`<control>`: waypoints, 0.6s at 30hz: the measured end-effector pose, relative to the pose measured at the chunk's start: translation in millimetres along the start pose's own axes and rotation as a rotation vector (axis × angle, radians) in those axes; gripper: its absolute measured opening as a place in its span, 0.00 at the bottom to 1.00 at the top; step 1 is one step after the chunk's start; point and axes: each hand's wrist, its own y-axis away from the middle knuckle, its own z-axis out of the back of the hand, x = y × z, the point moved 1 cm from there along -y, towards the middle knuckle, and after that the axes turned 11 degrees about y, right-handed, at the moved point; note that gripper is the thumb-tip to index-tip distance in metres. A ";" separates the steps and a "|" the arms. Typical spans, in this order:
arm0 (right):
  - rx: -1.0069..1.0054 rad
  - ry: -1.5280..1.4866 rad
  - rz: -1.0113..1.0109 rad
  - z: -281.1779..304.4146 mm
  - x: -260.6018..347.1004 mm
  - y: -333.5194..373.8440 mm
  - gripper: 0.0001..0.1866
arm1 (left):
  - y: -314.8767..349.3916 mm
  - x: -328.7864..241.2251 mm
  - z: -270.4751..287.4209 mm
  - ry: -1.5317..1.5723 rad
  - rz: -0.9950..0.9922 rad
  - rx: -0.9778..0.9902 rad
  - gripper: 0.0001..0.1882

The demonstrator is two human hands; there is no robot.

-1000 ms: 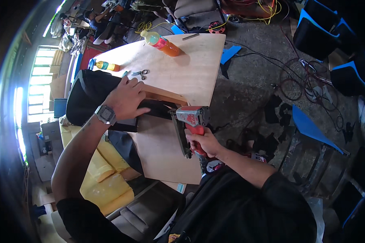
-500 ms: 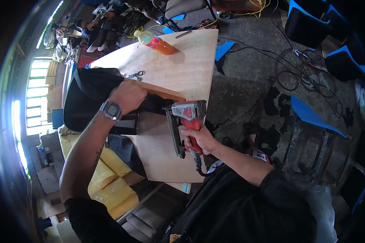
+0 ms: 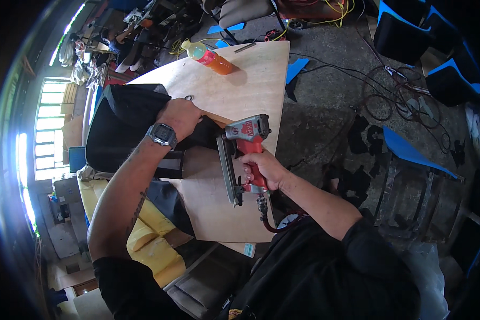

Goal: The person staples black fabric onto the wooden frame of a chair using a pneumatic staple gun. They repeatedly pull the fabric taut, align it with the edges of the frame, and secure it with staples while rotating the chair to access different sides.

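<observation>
Red and silver, the staple gun point(image 3: 247, 129) hung over the right side of the table point(image 3: 256, 85), the right hand point(image 3: 266, 169) wrapped around it. Black cloth point(image 3: 114, 136) lay on the table's left; the left hand point(image 3: 180, 118) curled against it, pinching or not I couldn't tell. One bottle point(image 3: 214, 60) was toward the table's far end.
</observation>
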 end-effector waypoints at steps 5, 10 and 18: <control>0.050 0.050 0.025 -19.2 19.1 5.4 0.08 | 0.4 -0.2 1.2 0.008 0.024 -0.009 0.14; 0.093 0.068 0.060 -30.5 25.9 -0.1 0.09 | 0.5 -2.5 12.3 -0.001 0.021 0.055 0.12; 0.133 -0.107 0.009 -22.2 40.1 15.6 0.09 | 34.7 34.4 52.5 0.133 -0.248 0.034 0.16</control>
